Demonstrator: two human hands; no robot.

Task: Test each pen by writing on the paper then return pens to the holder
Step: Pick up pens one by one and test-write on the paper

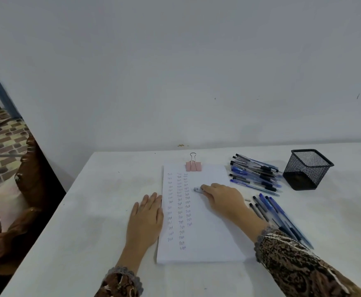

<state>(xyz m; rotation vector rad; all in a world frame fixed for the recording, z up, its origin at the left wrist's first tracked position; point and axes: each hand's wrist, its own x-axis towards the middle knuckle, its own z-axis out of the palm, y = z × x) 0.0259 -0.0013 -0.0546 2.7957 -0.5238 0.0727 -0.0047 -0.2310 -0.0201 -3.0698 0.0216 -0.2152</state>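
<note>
A white paper stack [209, 236] lies in front of me, with columns of the word "Test" down its left half. My right hand [222, 199] rests on the paper and holds a pen [197, 190]; only the pen's tip end shows, blurred, beside the third column. My left hand [146, 213] lies flat on the table with its fingers at the paper's left edge. A pile of blue and black pens [255, 175] lies right of the paper. Several more pens [280, 215] lie by my right forearm. The black mesh holder [307, 169] stands at the far right; no pen shows above its rim.
A pink binder clip [194, 166] grips the paper's top edge. The white table [89, 232] meets a grey wall at the back. A brown carved wooden chair [28, 189] stands off the table's left edge.
</note>
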